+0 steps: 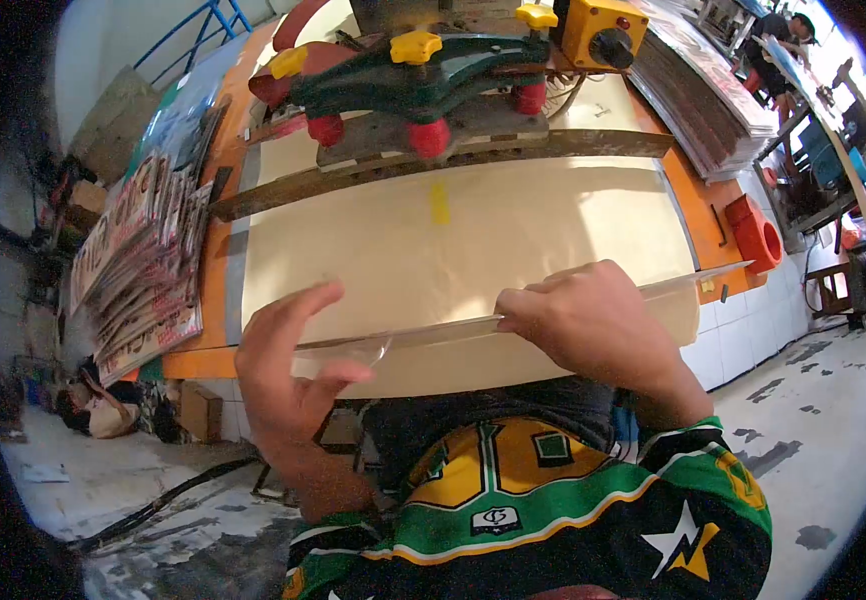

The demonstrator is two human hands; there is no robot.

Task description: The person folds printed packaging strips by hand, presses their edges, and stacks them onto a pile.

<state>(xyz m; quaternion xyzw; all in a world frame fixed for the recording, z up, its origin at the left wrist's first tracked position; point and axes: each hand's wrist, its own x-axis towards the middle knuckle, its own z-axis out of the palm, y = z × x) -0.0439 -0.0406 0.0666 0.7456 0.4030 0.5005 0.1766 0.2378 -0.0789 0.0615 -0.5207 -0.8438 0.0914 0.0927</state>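
Observation:
A thin, clear plastic sheet [440, 330], seen almost edge-on, stretches from side to side just in front of my body. My right hand [598, 325] is closed on its upper edge, thumb and fingers pinched together. Near the sheet's left end, my left hand [293, 365] has thumb and fingers spread apart, and a curled clear corner shows beside the thumb. Below lies a cream-coloured work surface [353, 250] with a strip of yellow tape [439, 203] on it.
Across the back stands a machine with a dark green clamp frame [423, 75], yellow knobs and a metal bar [583, 146]. Stacked printed sheets [148, 260] lie left, another stack [703, 90] right. An orange-red roll [753, 235] sits at the right edge. People are in the background.

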